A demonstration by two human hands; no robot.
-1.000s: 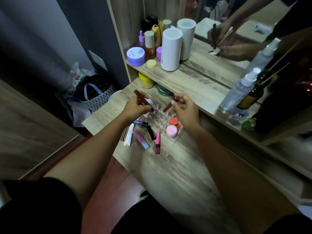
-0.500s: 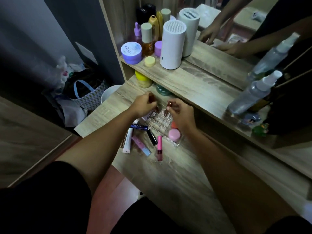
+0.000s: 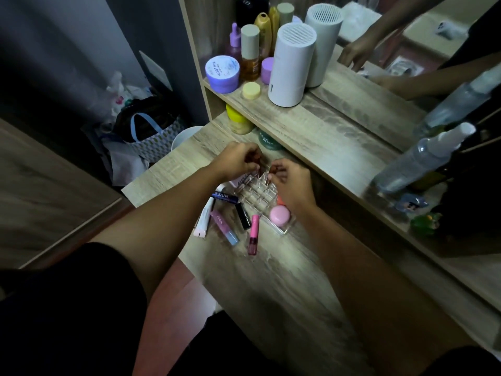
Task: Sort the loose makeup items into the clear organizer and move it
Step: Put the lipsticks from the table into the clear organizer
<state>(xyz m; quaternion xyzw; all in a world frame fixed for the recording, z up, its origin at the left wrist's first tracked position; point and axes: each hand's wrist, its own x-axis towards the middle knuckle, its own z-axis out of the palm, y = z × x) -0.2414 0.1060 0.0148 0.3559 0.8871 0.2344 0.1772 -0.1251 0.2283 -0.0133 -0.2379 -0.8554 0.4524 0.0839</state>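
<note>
A clear grid organizer (image 3: 260, 192) sits on the wooden desk (image 3: 271, 280). My left hand (image 3: 237, 161) is closed on a dark brown tube (image 3: 254, 158) over the organizer's far cells. My right hand (image 3: 291, 183) pinches a second small brown tube at the far right cells; the fingers mostly hide it. A round pink compact (image 3: 280, 215) and an orange item (image 3: 280, 202) rest in the organizer's near end. Loose on the desk to the left lie a pink lip gloss (image 3: 254, 237), a black lipstick (image 3: 243, 216), a purple-blue tube (image 3: 224, 227), a white tube (image 3: 204, 221) and a navy tube (image 3: 225, 198).
A raised shelf (image 3: 298, 123) behind holds a white cylinder (image 3: 291, 63), a purple jar (image 3: 222, 74), bottles and a spray bottle (image 3: 417, 161). A yellow-lidded jar (image 3: 238, 120) and a green jar (image 3: 268, 141) stand under it. A mirror is at the back right. A bag (image 3: 149, 137) sits on the floor to the left.
Both hands have come down from above the organizer to its far cells, each still holding a brown tube. The camera has shifted slightly.
</note>
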